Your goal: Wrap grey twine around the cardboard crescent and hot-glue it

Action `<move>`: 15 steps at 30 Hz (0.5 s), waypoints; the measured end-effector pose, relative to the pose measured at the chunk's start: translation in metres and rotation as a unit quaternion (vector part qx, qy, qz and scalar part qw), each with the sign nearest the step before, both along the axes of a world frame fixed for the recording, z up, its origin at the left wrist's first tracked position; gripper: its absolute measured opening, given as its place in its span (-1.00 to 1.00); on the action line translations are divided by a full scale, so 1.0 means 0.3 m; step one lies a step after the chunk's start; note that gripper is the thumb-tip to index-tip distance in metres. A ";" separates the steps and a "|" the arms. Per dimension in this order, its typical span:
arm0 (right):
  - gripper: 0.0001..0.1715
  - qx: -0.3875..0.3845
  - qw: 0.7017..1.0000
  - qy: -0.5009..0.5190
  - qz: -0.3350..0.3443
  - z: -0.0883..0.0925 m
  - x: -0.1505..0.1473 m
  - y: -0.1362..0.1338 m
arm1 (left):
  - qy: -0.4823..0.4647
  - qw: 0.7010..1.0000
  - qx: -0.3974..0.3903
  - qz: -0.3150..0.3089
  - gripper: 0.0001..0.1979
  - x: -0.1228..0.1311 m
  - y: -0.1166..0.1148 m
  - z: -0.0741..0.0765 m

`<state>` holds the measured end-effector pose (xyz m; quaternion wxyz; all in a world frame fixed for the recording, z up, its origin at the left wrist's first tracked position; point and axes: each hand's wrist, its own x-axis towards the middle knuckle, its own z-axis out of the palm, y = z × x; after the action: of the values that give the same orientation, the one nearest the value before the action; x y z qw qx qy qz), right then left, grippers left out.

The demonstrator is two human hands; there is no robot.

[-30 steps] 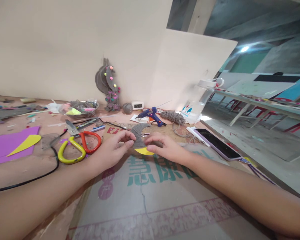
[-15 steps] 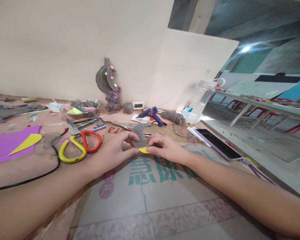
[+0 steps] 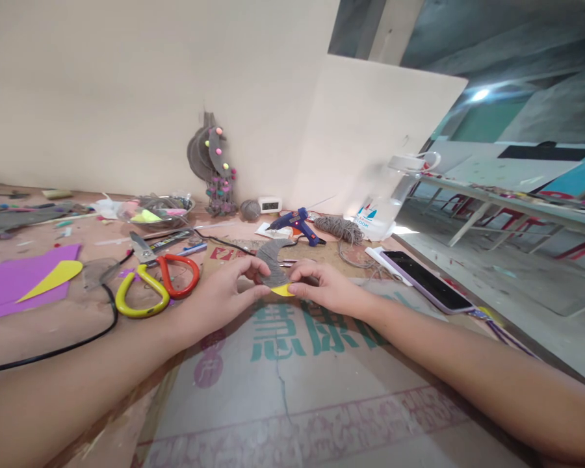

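Note:
My left hand [image 3: 221, 296] and my right hand [image 3: 324, 287] meet over a printed cardboard sheet [image 3: 292, 383]. Between their pinched fingertips stands a grey crescent-shaped piece wrapped in twine [image 3: 272, 263], with a yellow foam piece [image 3: 283, 290] under its lower end. Both hands grip this piece from opposite sides, and the crescent's tip points up and to the right.
Yellow- and red-handled scissors [image 3: 153, 284] lie to the left, beside a black cable [image 3: 78, 338] and purple foam [image 3: 14, 283]. Behind the hands are a blue glue gun [image 3: 297, 224], a twine bundle [image 3: 340, 229] and a phone [image 3: 424, 279]. A decorated grey ornament [image 3: 212, 162] leans on the wall.
The crescent piece has been pressed lower over the yellow foam, so less yellow shows. Both hands have closed in slightly around it.

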<state>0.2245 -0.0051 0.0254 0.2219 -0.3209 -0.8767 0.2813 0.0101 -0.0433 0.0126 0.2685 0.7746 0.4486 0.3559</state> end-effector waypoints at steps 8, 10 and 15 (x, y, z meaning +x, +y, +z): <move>-0.72 0.050 0.998 0.009 -0.045 -0.019 0.010 0.013 | -0.094 0.995 -0.016 -0.014 -0.46 0.008 0.007 -0.009; -0.75 0.073 0.997 0.004 -0.037 -0.021 0.008 0.011 | -0.174 0.983 -0.056 -0.014 -0.45 0.007 0.023 -0.016; -0.78 0.099 0.995 -0.009 0.010 -0.008 -0.006 -0.011 | -0.147 0.984 -0.101 0.008 -0.64 -0.005 0.043 -0.015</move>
<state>0.2228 -0.0083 0.0231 0.2418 -0.2912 -0.9054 0.1926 0.0087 -0.0305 0.0080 0.4056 0.6792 0.4441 0.4206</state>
